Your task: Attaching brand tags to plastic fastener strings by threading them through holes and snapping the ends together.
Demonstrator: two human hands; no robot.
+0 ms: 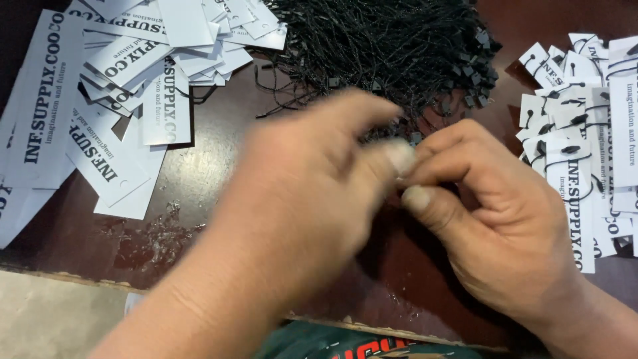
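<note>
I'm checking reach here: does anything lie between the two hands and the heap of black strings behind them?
Nothing visible does. The left hand and right hand meet fingertip to fingertip right at the near edge of the black string heap; the white tag piles lie off to the sides.

Left hand and right hand, fingertips pinched together

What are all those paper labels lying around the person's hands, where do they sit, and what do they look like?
Loose white rectangular card tags with dark print: heaped at upper left on the dark brown table.
White rectangular card tags with black strings attached: piled along the right edge.
Bundle of black string fasteners: top centre, between the piles.
Left hand and right hand: fingertips meeting at the middle, blurred.
</note>
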